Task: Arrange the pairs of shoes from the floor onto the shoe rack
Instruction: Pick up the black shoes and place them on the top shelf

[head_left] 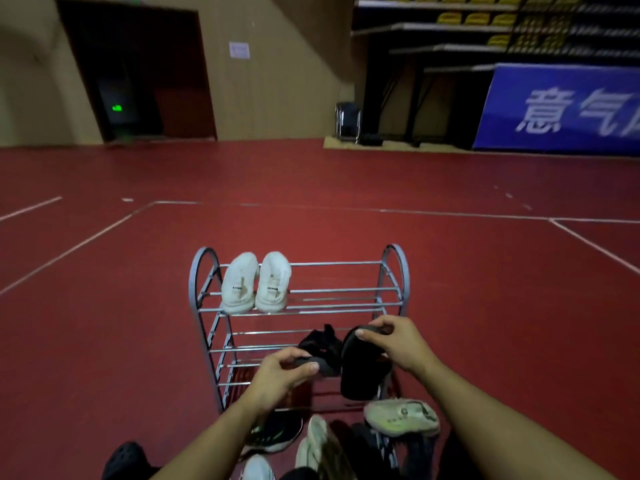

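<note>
A grey metal shoe rack (393, 271) stands on the red floor in front of me. A pair of white sneakers (256, 284) sits on the left of its top shelf. My left hand (280, 372) grips one black shoe (323, 346) over the middle shelf. My right hand (398, 339) holds a second black shoe (363, 368) by its heel, sole towards me, just to the right of the first. Several loose shoes lie on the floor close to me, among them a pale grey sneaker (401, 417) and a black and green one (277, 433).
A black clog (124, 459) lies at the lower left. White court lines cross the red floor (104, 306). Far back stand a dark doorway (138, 74), a chair (348, 121), a blue banner (561, 109) and tiered yellow seats (478, 19).
</note>
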Action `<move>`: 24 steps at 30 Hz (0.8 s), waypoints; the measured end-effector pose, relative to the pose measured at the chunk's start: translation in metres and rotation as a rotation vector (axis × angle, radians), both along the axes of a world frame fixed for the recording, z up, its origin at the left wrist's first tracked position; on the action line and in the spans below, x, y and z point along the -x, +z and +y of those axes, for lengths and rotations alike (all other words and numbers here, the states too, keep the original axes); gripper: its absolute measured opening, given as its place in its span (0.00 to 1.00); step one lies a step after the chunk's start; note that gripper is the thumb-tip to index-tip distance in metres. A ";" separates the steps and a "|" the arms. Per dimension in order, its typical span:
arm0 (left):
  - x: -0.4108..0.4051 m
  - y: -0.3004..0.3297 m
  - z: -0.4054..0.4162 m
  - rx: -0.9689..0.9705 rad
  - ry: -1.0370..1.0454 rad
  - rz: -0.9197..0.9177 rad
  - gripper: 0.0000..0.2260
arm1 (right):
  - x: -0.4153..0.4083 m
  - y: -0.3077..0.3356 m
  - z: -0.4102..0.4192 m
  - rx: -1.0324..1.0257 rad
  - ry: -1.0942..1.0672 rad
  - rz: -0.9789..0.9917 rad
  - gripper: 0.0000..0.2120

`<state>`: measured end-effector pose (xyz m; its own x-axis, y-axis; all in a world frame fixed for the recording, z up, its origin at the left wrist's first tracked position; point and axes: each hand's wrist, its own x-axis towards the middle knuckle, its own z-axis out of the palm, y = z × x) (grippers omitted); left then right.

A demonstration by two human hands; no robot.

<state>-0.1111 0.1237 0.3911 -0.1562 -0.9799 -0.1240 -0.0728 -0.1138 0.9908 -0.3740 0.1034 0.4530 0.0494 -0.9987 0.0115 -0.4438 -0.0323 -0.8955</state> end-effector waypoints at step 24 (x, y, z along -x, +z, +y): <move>0.086 0.053 -0.140 0.214 0.372 0.213 0.11 | 0.020 0.026 -0.111 0.297 -0.098 -0.042 0.07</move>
